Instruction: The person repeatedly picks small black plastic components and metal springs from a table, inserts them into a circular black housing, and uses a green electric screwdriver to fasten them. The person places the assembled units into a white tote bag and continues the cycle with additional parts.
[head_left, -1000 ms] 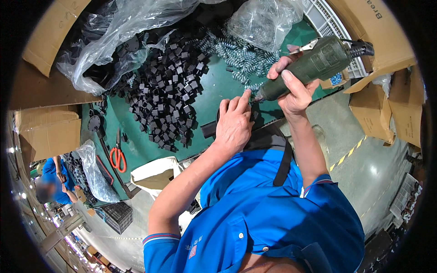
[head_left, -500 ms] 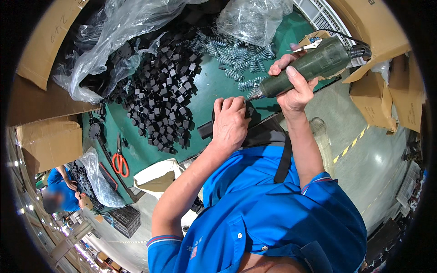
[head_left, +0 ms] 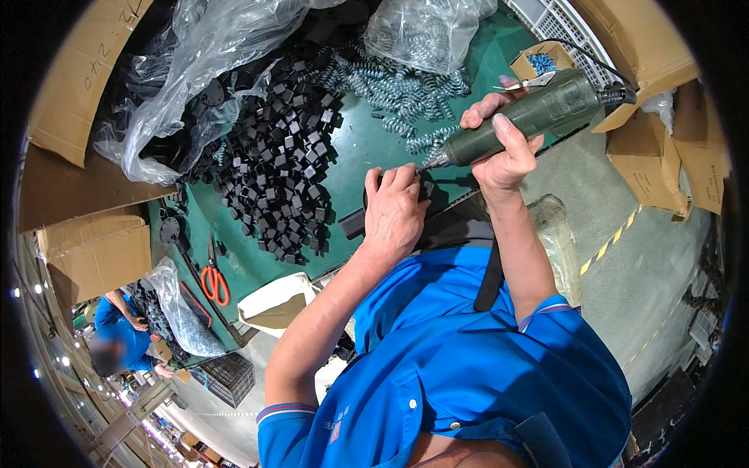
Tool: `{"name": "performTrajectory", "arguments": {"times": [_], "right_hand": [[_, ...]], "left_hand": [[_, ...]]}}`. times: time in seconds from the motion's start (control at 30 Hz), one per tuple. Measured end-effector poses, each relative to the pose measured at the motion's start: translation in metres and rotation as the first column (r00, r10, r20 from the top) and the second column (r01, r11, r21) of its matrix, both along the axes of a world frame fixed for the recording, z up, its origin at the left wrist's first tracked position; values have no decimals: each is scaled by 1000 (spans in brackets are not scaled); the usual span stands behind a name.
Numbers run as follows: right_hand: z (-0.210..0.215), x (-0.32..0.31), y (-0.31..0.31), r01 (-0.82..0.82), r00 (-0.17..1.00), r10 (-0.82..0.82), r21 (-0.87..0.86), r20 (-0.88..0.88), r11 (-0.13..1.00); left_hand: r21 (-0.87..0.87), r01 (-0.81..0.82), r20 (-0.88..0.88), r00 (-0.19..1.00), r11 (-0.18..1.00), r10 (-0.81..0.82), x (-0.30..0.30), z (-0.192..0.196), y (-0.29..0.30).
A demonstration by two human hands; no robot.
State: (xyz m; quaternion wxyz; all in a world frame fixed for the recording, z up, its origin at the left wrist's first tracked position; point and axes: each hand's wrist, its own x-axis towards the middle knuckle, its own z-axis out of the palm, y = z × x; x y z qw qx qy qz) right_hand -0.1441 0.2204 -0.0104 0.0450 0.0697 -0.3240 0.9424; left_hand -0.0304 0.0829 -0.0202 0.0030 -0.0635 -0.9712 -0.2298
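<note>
My right hand point(head_left: 503, 144) is wrapped round a dark green electric screwdriver point(head_left: 534, 113), its cord leaving at the far right end. The screwdriver's tip points left and down, at a black part point(head_left: 353, 224) under my left hand point(head_left: 394, 204). That hand is closed over the part, fingers bent, and hides most of it; a tube-like end sticks out on the left. Whether the tip touches the part or a screw, I cannot tell. Beyond my hands lie a heap of metal springs point(head_left: 390, 90) and a pile of small black blocks point(head_left: 277, 168) on the green tabletop point(head_left: 355, 152).
Orange-handled scissors point(head_left: 214, 282) lie at the left by a long black part point(head_left: 178, 238). A small box of blue-tinted screws point(head_left: 541, 62) stands at the far right, near a white crate point(head_left: 573, 39). Clear plastic bags point(head_left: 179, 86) cover the far left. A co-worker point(head_left: 125, 335) sits lower left.
My view has shifted slightly, and the screw box shows more fully. My hands keep nearly the same pose, with the screwdriver still against or close to the part.
</note>
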Motion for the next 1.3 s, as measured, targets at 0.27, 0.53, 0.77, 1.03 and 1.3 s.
{"name": "performTrajectory", "arguments": {"times": [0.27, 0.53, 0.77, 1.03, 1.3], "right_hand": [[-2, 5, -4, 108, 991, -108, 5, 81, 994], [-2, 6, -8, 172, 973, -175, 32, 149, 985], [-2, 4, -9, 179, 967, -190, 74, 172, 981], [5, 1, -4, 153, 986, -157, 63, 55, 986], [42, 12, 0, 25, 970, 31, 228, -242, 973]], "left_hand": [[-22, -12, 33, 999, 1000, 13, 2, -3, 0], [-22, -9, 25, 1000, 1000, 9, 2, -1, 0], [5, -8, -4, 1000, 1000, 8, 2, -1, -1], [-5, -74, -47, 996, 997, 74, 1, 7, 1], [-143, -75, 67, 994, 987, 85, 0, 5, 3]]}}
